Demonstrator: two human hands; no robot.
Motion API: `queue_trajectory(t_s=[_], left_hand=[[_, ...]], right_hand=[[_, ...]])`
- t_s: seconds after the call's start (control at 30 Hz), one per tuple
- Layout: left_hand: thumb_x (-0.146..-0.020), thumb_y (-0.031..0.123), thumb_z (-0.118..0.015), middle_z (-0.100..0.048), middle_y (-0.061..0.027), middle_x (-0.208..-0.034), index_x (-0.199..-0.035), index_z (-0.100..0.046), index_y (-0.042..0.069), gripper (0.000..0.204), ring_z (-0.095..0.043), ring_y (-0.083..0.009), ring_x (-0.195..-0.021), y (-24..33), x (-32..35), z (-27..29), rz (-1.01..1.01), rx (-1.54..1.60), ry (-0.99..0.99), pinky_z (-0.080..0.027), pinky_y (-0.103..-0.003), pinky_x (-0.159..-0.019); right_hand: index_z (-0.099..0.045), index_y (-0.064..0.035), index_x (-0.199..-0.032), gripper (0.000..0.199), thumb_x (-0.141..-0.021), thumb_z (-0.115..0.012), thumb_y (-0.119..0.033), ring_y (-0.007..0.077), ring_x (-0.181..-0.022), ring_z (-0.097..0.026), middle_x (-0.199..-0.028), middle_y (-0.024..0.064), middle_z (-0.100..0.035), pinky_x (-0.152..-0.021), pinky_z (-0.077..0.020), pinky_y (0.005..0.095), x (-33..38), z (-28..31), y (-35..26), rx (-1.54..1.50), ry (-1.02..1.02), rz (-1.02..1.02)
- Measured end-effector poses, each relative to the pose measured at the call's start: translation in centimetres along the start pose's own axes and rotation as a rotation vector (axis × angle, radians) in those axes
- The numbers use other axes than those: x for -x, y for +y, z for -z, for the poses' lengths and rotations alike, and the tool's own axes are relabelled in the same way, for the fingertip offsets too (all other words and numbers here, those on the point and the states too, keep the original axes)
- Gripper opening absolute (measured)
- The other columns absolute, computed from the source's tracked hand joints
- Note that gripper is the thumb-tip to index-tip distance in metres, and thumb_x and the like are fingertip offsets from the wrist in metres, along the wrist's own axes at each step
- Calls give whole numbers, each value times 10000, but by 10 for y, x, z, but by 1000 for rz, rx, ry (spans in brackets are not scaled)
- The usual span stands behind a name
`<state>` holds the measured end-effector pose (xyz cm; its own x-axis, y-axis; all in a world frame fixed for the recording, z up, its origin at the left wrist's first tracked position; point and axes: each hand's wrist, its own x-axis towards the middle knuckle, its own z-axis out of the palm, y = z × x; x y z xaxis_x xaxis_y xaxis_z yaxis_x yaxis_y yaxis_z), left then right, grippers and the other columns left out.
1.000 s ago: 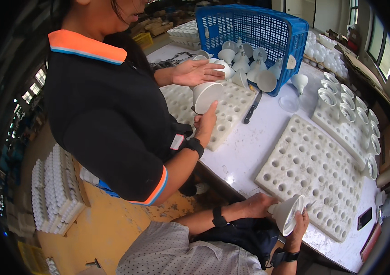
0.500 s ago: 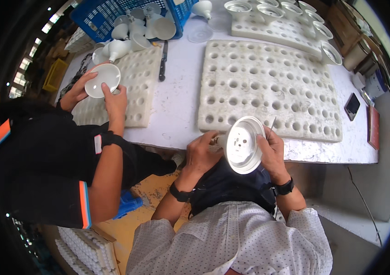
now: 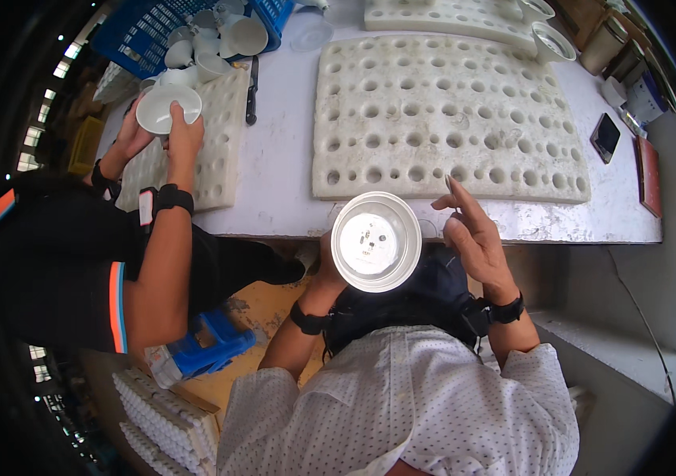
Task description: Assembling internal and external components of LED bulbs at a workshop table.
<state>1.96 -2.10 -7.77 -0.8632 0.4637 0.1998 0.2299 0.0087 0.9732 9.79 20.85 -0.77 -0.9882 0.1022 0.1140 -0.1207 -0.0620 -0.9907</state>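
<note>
A white round lamp housing (image 3: 375, 241) faces up above the table's front edge, with a printed circuit disc inside its rim. My left hand (image 3: 328, 266) is closed around it from behind and below; most of its fingers are hidden. Right of the housing and apart from it, my right hand (image 3: 477, 242) is raised with a thin, pointed metal tool (image 3: 450, 184) between its fingers. Much of that tool is covered by the hand. At the left, a co-worker's hands (image 3: 181, 135) hold a white lamp cover (image 3: 165, 109).
A white foam board (image 3: 441, 119) with rows of holes lies ahead, another (image 3: 449, 20) behind it. A blue basket (image 3: 127, 44) of lamp parts is at the back left. A knife (image 3: 252, 95), phone (image 3: 606, 137) and red notebook (image 3: 648, 178) lie on the table.
My left hand has brought the lamp housing to the left and turned its opening upward. My right hand has let go of its rim and moved away. The view has shifted.
</note>
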Motion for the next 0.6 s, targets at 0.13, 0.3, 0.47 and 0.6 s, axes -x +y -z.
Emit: queue_trajectory(t_s=[0.13,0.3,0.47,0.6], left_hand=[[-718,146,-756,-651,-122,-988,-1098,-560,-19,457,-648,-188,-874,5,14,-1,34,-6,-9,-524,-293,-760],[-736,152,-731,-660,-132,-960,-1091,-570,-10,422,-663,-217,-848,15,23,-11,107,-81,-68,-531,-303,-738],[-700,160,-733,-663,-142,-910,-1034,-601,-17,400,-668,-246,-804,25,22,-18,69,-151,-73,-532,-306,-687],[-691,149,-742,-660,-153,-895,-1043,-594,-23,419,-672,-244,-768,28,18,-20,-304,-399,-115,-537,-306,-658]], right_hand=[[-565,-37,-1214,364,-867,-492,48,97,-618,-471,-775,49,-549,-591,-419,234,1,7,3,329,-41,322],[-660,-125,-1093,394,-755,-599,69,180,-569,-538,-690,63,-549,-512,-438,278,6,2,1,578,-18,352],[-653,-152,-1101,396,-730,-647,-14,189,-561,-543,-684,32,-541,-490,-450,307,5,2,-5,813,-111,405],[-642,-170,-1109,369,-750,-640,-85,193,-576,-558,-684,25,-540,-478,-458,321,4,5,-7,949,-167,430]])
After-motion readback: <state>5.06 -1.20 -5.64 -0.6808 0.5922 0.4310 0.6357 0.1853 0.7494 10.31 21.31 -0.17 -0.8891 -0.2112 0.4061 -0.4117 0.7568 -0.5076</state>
